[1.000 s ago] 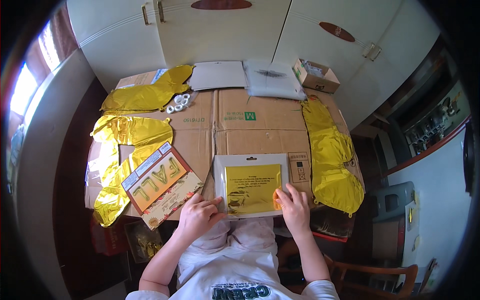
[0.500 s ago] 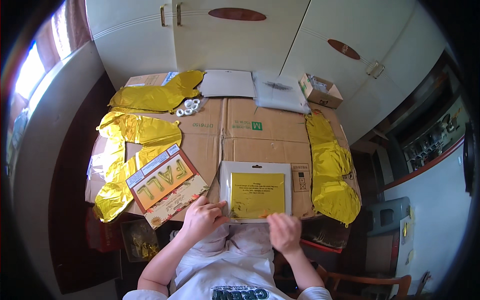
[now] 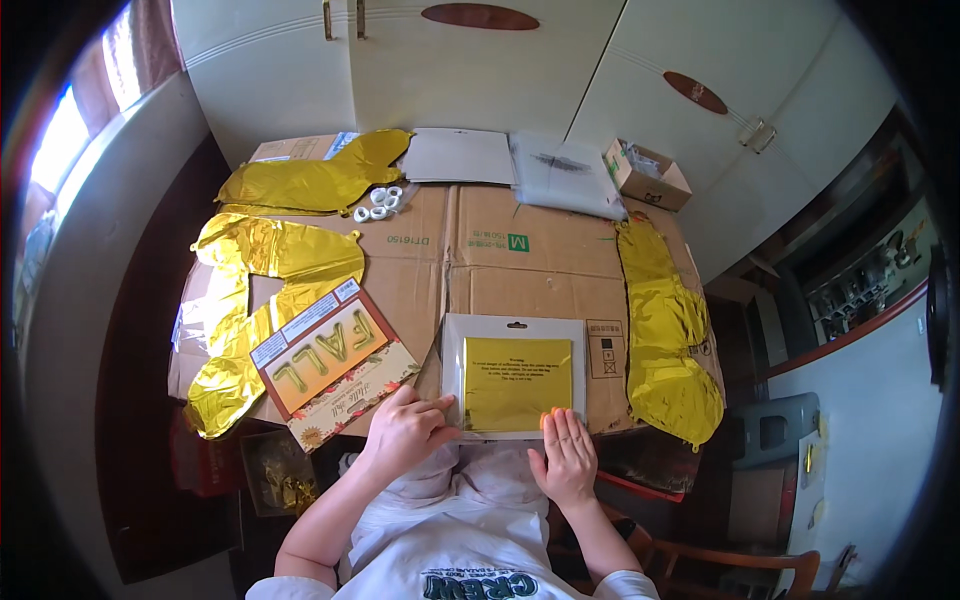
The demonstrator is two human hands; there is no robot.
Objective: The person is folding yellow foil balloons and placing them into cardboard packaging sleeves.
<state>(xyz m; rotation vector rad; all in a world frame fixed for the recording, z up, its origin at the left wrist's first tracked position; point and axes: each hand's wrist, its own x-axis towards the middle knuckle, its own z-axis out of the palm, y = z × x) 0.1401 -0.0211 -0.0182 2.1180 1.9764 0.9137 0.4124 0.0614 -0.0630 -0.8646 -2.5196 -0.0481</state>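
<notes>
A flat clear package (image 3: 515,385) with a white hang-hole backing and a gold foil piece inside lies at the cardboard's near edge. My left hand (image 3: 408,428) is at its lower left corner, index finger and thumb against the edge and the other fingers curled. Over the lower right corner my right hand (image 3: 567,455) lies flat, fingers stretched out side by side. Something orange shows at its fingertips; I cannot tell what. Left of the package, a printed card (image 3: 330,362) with balloon letters partly covers a gold foil balloon (image 3: 222,300).
Gold foil balloons lie at the far left (image 3: 300,188) and the right side (image 3: 660,320). White tape rolls (image 3: 378,205), grey-white cards (image 3: 460,155), clear bags (image 3: 565,175) and a small box (image 3: 648,175) sit along the back of the cardboard (image 3: 540,290).
My right hand has gone from blurred motion with bent fingers to lying flat on the package's lower right corner. My left hand stays at the lower left corner.
</notes>
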